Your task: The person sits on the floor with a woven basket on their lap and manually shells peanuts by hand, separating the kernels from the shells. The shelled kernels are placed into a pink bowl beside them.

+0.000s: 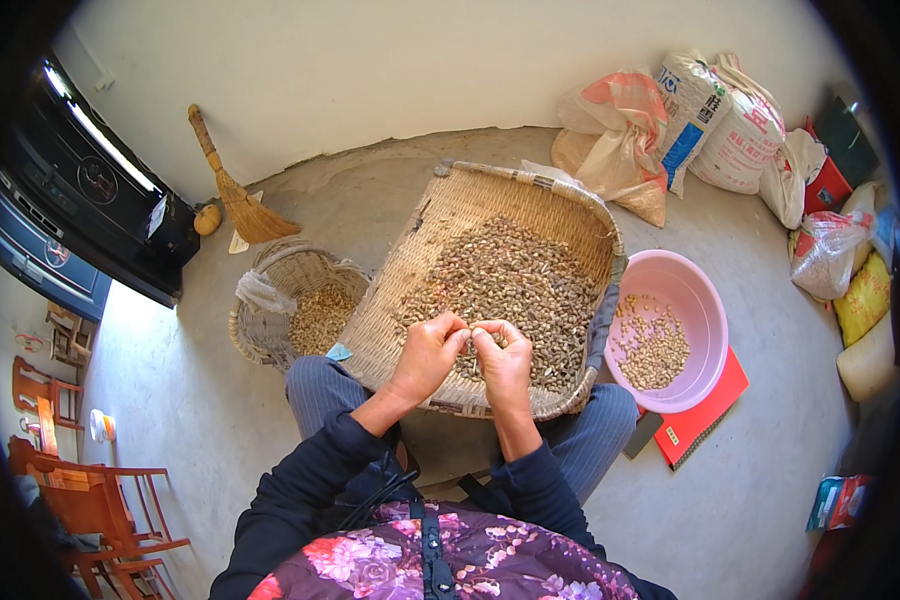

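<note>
My left hand [429,351] and my right hand [507,358] meet fingertip to fingertip above a shallow wicker winnowing basket [390,300]. Thumbs and forefingers pinch a small piece, apparently a peanut pod, mostly hidden by the fingers. Below them a wide heap of brown pods, which look like peanuts [517,277], fills the middle and right of the basket. The basket's near edge rests across my knees. To its right, a pink plastic basin [709,315] contains paler kernels [652,360]. To the left, a deeper wicker basket [251,330] holds broken shells [322,311].
A red notebook [709,420] lies partly under the basin. Several filled sacks [742,139] line the wall at back right. A straw broom [244,199] leans near a small pumpkin [207,220] and a dark door [82,172]. Wooden chairs [90,495] stand at left.
</note>
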Demonstrator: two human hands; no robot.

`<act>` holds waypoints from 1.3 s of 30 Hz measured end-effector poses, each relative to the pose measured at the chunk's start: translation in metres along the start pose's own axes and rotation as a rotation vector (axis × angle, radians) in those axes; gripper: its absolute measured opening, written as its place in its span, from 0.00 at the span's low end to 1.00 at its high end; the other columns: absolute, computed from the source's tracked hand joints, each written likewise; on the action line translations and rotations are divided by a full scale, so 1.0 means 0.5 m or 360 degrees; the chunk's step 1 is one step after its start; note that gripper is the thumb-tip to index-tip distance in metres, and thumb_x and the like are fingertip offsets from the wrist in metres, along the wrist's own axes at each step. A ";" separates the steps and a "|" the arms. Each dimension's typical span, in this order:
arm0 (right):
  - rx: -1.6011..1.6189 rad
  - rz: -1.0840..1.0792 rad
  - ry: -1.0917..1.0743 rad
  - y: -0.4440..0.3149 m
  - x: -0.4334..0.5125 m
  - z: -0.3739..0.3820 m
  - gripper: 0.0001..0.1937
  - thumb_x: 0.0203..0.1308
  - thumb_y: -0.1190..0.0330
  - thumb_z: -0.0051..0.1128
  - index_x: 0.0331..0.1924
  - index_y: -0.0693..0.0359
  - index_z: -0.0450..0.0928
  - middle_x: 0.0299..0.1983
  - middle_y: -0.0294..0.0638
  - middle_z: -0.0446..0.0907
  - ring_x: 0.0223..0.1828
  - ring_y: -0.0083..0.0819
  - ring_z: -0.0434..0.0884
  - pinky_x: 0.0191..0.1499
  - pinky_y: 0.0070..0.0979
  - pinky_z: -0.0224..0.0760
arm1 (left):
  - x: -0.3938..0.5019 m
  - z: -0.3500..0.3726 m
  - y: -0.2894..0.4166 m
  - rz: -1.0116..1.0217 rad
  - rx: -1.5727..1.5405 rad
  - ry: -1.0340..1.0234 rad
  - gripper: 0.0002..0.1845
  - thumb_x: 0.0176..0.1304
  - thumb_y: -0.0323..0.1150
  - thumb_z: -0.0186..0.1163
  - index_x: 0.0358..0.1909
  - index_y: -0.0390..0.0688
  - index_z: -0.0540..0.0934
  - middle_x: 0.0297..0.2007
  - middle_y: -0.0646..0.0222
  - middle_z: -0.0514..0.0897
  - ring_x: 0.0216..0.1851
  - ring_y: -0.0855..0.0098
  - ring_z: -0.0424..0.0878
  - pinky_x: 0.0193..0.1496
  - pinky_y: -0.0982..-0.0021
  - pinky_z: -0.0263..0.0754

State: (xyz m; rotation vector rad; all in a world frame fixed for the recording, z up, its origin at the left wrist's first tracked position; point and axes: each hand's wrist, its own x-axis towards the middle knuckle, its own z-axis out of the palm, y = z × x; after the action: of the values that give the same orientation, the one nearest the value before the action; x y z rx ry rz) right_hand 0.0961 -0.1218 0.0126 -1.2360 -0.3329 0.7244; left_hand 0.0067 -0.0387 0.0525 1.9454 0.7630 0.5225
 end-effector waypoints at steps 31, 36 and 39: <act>0.0473 0.0281 0.0221 0.007 -0.024 0.024 0.03 0.63 0.73 0.58 0.36 0.63 0.77 0.16 0.28 0.70 0.13 0.13 0.63 0.14 0.13 0.50 | 0.009 0.030 -0.043 -0.0357 -0.0893 0.0159 0.05 0.66 0.28 0.60 0.38 0.37 0.79 0.21 0.70 0.79 0.13 0.87 0.63 0.14 0.83 0.52; 0.0547 0.0244 0.0210 0.008 -0.022 0.017 0.03 0.63 0.73 0.58 0.37 0.63 0.76 0.17 0.28 0.71 0.13 0.13 0.64 0.14 0.13 0.50 | 0.012 0.014 -0.047 -0.0442 -0.1035 0.0039 0.05 0.65 0.28 0.60 0.38 0.37 0.79 0.22 0.69 0.80 0.13 0.87 0.63 0.14 0.82 0.51; 0.0446 0.0217 0.0165 0.003 -0.018 0.011 0.04 0.63 0.72 0.59 0.37 0.63 0.77 0.18 0.28 0.72 0.14 0.12 0.65 0.14 0.12 0.52 | 0.012 0.005 -0.050 -0.0563 -0.1199 -0.0174 0.06 0.66 0.30 0.59 0.38 0.37 0.78 0.23 0.68 0.80 0.12 0.86 0.61 0.14 0.82 0.51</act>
State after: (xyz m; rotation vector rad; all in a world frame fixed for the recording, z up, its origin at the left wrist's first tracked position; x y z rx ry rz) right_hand 0.0854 -0.1235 0.0144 -1.0316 -0.0589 0.7914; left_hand 0.0050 -0.0270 0.0295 1.1045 0.6884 0.4012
